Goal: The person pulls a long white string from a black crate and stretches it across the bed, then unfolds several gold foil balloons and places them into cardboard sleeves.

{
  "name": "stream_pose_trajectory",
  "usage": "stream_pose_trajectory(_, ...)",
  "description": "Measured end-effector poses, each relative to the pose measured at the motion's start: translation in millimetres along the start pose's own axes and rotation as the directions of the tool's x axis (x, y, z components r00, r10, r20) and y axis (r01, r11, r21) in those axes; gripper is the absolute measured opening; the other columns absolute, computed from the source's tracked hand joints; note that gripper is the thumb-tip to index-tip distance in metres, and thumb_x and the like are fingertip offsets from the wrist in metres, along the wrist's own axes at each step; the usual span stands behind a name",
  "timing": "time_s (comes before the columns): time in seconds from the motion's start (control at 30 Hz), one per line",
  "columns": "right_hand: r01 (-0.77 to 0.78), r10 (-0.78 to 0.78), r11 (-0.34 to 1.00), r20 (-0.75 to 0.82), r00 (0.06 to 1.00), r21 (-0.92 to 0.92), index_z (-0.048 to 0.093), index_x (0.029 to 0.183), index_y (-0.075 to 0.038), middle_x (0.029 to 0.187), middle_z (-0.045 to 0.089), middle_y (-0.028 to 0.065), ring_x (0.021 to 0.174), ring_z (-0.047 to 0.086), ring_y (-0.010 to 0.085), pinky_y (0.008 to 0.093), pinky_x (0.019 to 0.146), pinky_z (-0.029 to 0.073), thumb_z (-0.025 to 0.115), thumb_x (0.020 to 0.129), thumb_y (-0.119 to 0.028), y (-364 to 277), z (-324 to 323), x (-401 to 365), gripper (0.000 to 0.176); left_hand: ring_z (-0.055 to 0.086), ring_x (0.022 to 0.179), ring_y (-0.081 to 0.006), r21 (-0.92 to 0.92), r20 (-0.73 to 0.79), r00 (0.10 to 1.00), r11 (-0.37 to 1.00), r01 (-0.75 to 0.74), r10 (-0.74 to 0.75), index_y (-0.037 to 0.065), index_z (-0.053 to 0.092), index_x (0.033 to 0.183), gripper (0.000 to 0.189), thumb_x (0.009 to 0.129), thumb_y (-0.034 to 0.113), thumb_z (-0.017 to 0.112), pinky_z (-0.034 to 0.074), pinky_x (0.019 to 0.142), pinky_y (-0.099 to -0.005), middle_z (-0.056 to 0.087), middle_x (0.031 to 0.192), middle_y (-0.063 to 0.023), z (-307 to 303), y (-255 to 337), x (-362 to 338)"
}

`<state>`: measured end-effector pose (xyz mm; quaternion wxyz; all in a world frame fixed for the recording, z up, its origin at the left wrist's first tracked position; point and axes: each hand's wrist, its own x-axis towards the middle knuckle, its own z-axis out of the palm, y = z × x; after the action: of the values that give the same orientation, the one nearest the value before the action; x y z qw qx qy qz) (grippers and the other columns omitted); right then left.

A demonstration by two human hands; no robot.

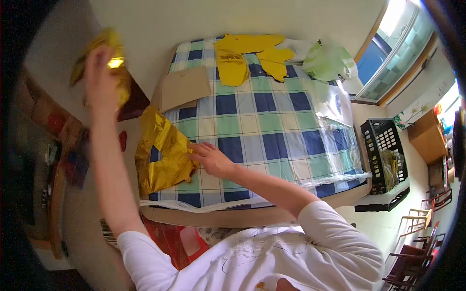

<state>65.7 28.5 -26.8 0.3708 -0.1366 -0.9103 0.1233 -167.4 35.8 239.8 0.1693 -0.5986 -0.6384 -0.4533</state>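
Note:
My left hand (101,72), raised off the bed's left side and blurred by motion, grips a shiny gold foil balloon (112,41), flat and uninflated. Another flat gold foil balloon (162,177) lies on the near left corner of the bed, with creases and a gap in its shape. My right hand (212,160) rests at its right edge, fingers stretched out and touching the foil. More flat gold balloons (233,68) lie at the far side of the checked bedcover (272,136).
A cardboard piece (185,88) lies on the bed's left. Clear plastic (335,104) and a green-white plastic bag (327,60) are at the right. A black crate (383,155) stands beside the bed, near wooden chairs (412,252). A red stool (191,242) is below me.

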Motion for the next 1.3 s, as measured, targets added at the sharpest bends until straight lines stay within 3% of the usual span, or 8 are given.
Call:
stream_pose_trajectory(0.03, -0.067, 0.068, 0.997, -0.003, 0.998, 0.040, 0.060, 0.104, -0.008, 0.114, 0.056, 0.0111, 0.110, 0.050, 0.0307, 0.0443, 0.096, 0.038, 0.057, 0.068, 0.002, -1.0, -16.0, -0.1, 0.038, 0.051, 0.104, -0.0165, -0.538, 0.105, 0.941, 0.777, 0.326, -0.322, 0.010, 0.055, 0.112, 0.024, 0.090, 0.019, 0.058, 0.041, 0.087, -0.0320, 0.056, 0.110, -0.0033, 17.7, 71.8, -16.6)
stream_pose_trajectory(0.13, -0.326, 0.338, 0.928, -0.039, 0.940, 0.180, 0.060, 0.100, -0.006, 0.114, 0.057, 0.0136, 0.110, 0.051, 0.0331, 0.0433, 0.094, 0.040, 0.051, 0.066, 0.010, 20.6, -73.1, -29.1, 0.039, 0.049, 0.078, -0.0094, -0.746, 0.364, 0.922, 0.633, 0.206, 0.129, 0.007, 0.051, 0.095, 0.009, 0.092, 0.015, 0.052, 0.042, 0.074, -0.0244, 0.049, 0.084, -0.0014, 82.8, 125.5, -74.1)
stream_pose_trajectory(0.23, -0.679, 0.717, 0.696, -0.262, 0.645, 0.233, 0.062, 0.091, -0.003, 0.091, 0.063, 0.0159, 0.086, 0.060, 0.0316, 0.0361, 0.079, 0.048, 0.044, 0.071, 0.013, 87.6, -121.5, -93.1, 0.032, 0.054, 0.109, -0.0276, -0.773, 0.282, 0.830, 0.626, -0.100, 0.481, 0.005, 0.050, 0.090, 0.010, 0.086, 0.006, 0.059, 0.042, 0.089, -0.0331, 0.055, 0.122, -0.0150, 145.7, 157.9, -140.1)
stream_pose_trajectory(0.43, -0.782, 0.824, 0.549, -0.347, 0.448, 0.295, 0.060, 0.092, -0.002, 0.087, 0.064, 0.0083, 0.079, 0.059, 0.0161, 0.0255, 0.069, 0.047, 0.041, 0.077, 0.011, 117.1, -213.4, -143.0, 0.028, 0.047, 0.122, -0.0294, -0.781, 0.614, 0.593, 0.512, 0.357, 0.522, 0.006, 0.051, 0.094, 0.017, 0.086, 0.015, 0.063, 0.034, 0.102, -0.0371, 0.049, 0.132, -0.0161, 219.9, 161.5, -246.1)
stream_pose_trajectory(0.67, -0.395, 0.397, 0.918, 0.040, 0.917, -0.040, 0.057, 0.119, -0.012, 0.134, 0.048, 0.0121, 0.120, 0.045, 0.0341, 0.0432, 0.100, 0.036, 0.055, 0.077, 0.000, 117.0, -186.8, -83.5, 0.044, 0.051, 0.114, -0.0324, -0.609, 0.656, 0.703, 0.744, 0.275, 0.276, 0.005, 0.050, 0.110, 0.036, 0.084, 0.025, 0.066, 0.040, 0.097, -0.0383, 0.052, 0.122, -0.0173, 150.8, 167.5, -245.6)
stream_pose_trajectory(0.77, -0.281, 0.287, 0.958, 0.163, 0.944, -0.058, 0.055, 0.124, -0.014, 0.136, 0.046, 0.0118, 0.121, 0.044, 0.0334, 0.0438, 0.101, 0.035, 0.058, 0.081, -0.009, 147.3, -147.7, -65.3, 0.044, 0.051, 0.106, -0.0352, -0.219, 0.731, 0.678, 0.916, 0.337, -0.074, 0.004, 0.051, 0.110, 0.035, 0.084, 0.022, 0.065, 0.042, 0.089, -0.0404, 0.057, 0.110, -0.0164, 124.9, 159.0, -258.3)
stream_pose_trajectory(1.13, -0.580, 0.759, 0.650, 0.387, 0.524, -0.491, 0.052, 0.122, -0.016, 0.124, 0.053, 0.0101, 0.115, 0.049, 0.0296, 0.0457, 0.094, 0.038, 0.057, 0.085, -0.023, 102.2, -212.4, -115.3, 0.038, 0.022, 0.138, -0.0296, 0.209, 0.788, 0.592, 0.978, 0.002, -0.169, 0.013, 0.029, 0.143, 0.060, 0.094, 0.044, 0.042, 0.014, 0.106, -0.0634, 0.029, 0.148, -0.0114, 180.7, 94.8, -233.3)
stream_pose_trajectory(1.3, -0.517, 0.618, 0.691, 0.043, 0.785, -0.505, 0.048, 0.127, -0.014, 0.131, 0.047, 0.0142, 0.121, 0.044, 0.0319, 0.0485, 0.098, 0.034, 0.058, 0.085, -0.024, 131.1, -195.9, -142.1, 0.045, 0.018, 0.140, -0.0288, 0.179, 0.791, 0.605, 0.980, -0.084, -0.093, 0.015, 0.028, 0.143, 0.060, 0.093, 0.044, 0.043, 0.012, 0.107, -0.0627, 0.025, 0.150, -0.0110, 206.1, 96.8, -191.0)
